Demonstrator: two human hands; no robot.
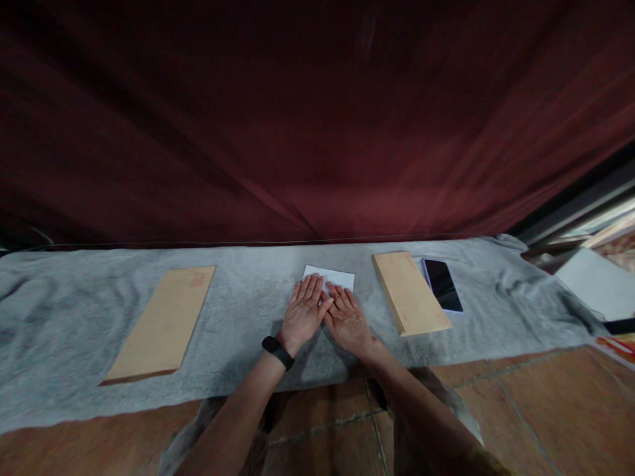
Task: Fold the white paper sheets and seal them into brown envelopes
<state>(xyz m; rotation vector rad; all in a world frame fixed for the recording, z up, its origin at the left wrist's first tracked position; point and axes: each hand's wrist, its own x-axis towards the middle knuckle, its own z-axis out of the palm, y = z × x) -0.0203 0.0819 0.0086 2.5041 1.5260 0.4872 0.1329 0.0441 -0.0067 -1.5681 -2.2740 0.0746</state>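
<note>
A small white sheet of paper [340, 277] lies on the grey cloth [248, 297] in front of me, its near part covered by my hands. My left hand [306, 311] rests flat on its left side, fingers stretched forward, a black band on that wrist. Beside it, my right hand [346, 317] lies flat on the paper too, fingers extended. The two thumbs meet or overlap in the middle. Whether the paper is folded under the palms is hidden.
To the right lies a stack of brown envelopes [411, 291], with a phone [443, 284] against its far side. Another brown envelope [161, 324] lies at the left. A dark red curtain [317, 132] hangs behind the cloth; floor tiles [536, 403] show in front.
</note>
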